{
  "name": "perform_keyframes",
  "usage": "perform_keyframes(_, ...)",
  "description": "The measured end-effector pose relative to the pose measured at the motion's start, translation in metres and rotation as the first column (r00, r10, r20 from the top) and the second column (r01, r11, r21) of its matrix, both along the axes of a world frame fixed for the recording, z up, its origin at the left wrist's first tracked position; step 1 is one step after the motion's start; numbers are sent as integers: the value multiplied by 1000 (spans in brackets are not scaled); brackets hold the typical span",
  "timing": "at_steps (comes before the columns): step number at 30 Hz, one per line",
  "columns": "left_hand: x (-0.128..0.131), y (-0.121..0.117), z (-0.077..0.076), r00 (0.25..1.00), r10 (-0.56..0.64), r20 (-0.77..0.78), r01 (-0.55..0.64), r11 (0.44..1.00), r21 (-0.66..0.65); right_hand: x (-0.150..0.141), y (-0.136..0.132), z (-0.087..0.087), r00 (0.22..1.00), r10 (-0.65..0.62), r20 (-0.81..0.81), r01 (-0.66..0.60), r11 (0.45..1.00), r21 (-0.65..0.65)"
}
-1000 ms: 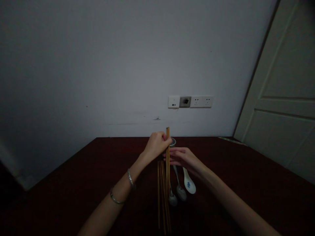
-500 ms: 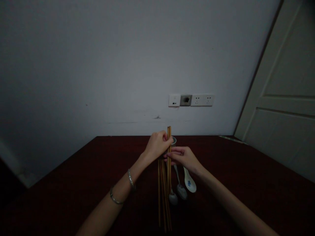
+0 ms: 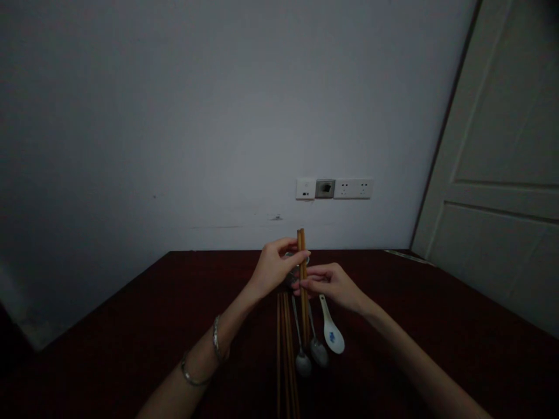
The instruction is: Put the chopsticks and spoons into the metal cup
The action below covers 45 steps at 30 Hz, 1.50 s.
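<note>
Raised above the table, a pair of wooden chopsticks point(image 3: 304, 305) stands nearly upright between my hands. My left hand point(image 3: 277, 263), with two bracelets on its wrist, pinches them near the top. Lower down, the fingers of my right hand point(image 3: 328, 284) close around the same pair. Below lie several more chopsticks point(image 3: 286, 355) side by side. To their right are two metal spoons, one point(image 3: 303, 364) nearer the chopsticks and the other point(image 3: 319, 352) beside it, then a white ceramic spoon point(image 3: 333, 334) with a blue mark. A round-rimmed container point(image 3: 290, 278) is mostly hidden behind my hands.
The dark red table point(image 3: 183, 308) meets a pale wall point(image 3: 196, 128) at its far edge. Sockets and switches point(image 3: 334, 188) are set in the wall. A white panelled door point(image 3: 502, 174) stands at the right, and a flat strip point(image 3: 408, 256) lies at the back right corner.
The view has tilted up and shifted slightly. My left fingers have loosened and straightened along the raised chopsticks, whose lower ends have swung a little to the right.
</note>
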<state>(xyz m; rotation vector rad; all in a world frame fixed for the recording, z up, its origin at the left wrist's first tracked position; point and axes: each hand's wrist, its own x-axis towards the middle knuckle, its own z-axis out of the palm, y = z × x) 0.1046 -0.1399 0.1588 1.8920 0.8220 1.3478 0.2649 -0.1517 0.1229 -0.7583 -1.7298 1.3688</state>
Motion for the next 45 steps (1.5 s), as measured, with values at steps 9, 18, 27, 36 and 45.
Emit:
perform_keyframes(9,1,-7,4,980,-64,191,116,954,-277,-2,4,-7,999,45,27,-45,999,-23)
perform_keyframes(18,-3,-12,9,984,-92,152,128,960,-250,24,-2,33,969,-213,122,171,941,291)
perform_keyframes(27,-2,-12,6,979,-140,150,173,956,-236,2,-15,65,897,-436,-74,400,729,555)
perform_keyframes(36,-2,-15,5,983,-149,111,171,959,-225,-3,-13,56,885,-445,-135,441,712,547)
perform_keyframes(45,-4,-14,6,980,-156,121,179,962,-205,-6,-15,56,895,-434,-108,410,699,586)
